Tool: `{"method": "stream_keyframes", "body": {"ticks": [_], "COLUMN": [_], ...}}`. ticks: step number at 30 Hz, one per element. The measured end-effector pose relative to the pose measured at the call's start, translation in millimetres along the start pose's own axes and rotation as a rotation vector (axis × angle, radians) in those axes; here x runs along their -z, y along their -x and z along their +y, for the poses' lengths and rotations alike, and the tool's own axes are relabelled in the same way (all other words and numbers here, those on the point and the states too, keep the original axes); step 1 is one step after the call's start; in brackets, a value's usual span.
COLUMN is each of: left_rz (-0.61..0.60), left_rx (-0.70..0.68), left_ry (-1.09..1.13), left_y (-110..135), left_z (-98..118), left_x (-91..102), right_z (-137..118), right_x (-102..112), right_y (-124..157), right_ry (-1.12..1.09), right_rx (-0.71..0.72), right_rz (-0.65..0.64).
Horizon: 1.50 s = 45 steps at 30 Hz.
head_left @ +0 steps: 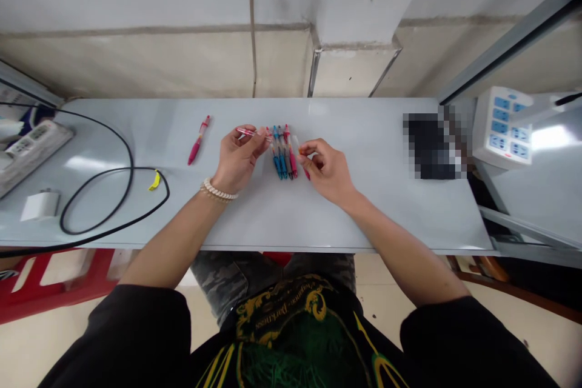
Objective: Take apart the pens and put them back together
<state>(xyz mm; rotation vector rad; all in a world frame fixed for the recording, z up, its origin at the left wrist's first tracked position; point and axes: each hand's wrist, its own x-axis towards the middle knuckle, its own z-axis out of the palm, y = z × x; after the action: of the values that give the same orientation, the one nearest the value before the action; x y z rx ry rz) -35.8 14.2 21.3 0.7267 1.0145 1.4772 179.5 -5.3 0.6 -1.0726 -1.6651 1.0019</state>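
Left hand (238,160) pinches a clear tube (247,132); right hand (331,171) pinches a partly hidden pen part (295,144). Pens (284,157) lie between, on tabletop (386,206). Best: light fingertip grip, wrists steady, row undisturbed.

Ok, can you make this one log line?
left hand: holds clear piece; right hand: pinches partly hidden pen; between: pen row; apart: pink pen

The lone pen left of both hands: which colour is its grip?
The pen's grip is deep pink (head view).
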Motion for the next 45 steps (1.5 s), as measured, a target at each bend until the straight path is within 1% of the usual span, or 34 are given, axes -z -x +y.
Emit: {"method": "stream_keyframes", "body": {"ticks": [3,6,9,14,16,19,21,23,27,30,34,42,45], "left_rz": [-0.001,-0.022,-0.026,-0.035,-0.050,-0.041,-0.030,-0.029,-0.042,-0.038,-0.055,-0.044,-0.023], "left_rx": [-0.001,-0.004,-0.002,0.010,0.018,0.036,0.047,0.049,0.043,0.043,0.047,0.084,0.085], "left_ry": [0.013,0.021,0.012,0.000,0.004,0.037,0.047,0.037,0.018,0.019,0.041,0.061,0.068], "left_y": [-1.1,-0.5,0.0,0.3,1.0,2.5,3.3,3.5,2.5,1.7,2.6,2.7,0.8], "left_z": [2.9,2.0,0.8,4.6,6.7,8.1,8.1,7.7,6.8,5.0,2.8,3.9,2.5], "left_x": [1.0,1.1,0.9,1.8,1.5,-0.2,-1.5,-2.1,-1.0,0.4,0.0,-0.5,1.3], "right_z": [-7.2,-13.6,-15.8,-15.9,-16.7,-16.6,-13.9,-9.3,-0.8,0.6,-0.5,-0.4,0.0], "right_x": [0.0,1.7,6.5,13.4,13.5,11.6,10.3,9.3,9.3,9.8,9.1,9.8,9.1], "right_y": [-0.8,-3.1,-5.8,-7.3,-6.7,-5.1,-3.8,-2.2,0.7,1.5,1.6,0.9,1.7], "right_ry": [-0.230,-0.335,-0.338,-0.260,-0.259,-0.286,-0.257,-0.180,0.066,0.219,0.230,0.250,0.245], "right_rx": [-0.120,-0.140,-0.116,-0.044,-0.028,-0.017,-0.007,0.008,0.083,0.164,0.229,0.211,0.220], "right_rz": [0.003,0.032,0.077,0.149,0.125,0.047,0.017,0.006,0.044,0.044,0.054,0.070,0.052]}}
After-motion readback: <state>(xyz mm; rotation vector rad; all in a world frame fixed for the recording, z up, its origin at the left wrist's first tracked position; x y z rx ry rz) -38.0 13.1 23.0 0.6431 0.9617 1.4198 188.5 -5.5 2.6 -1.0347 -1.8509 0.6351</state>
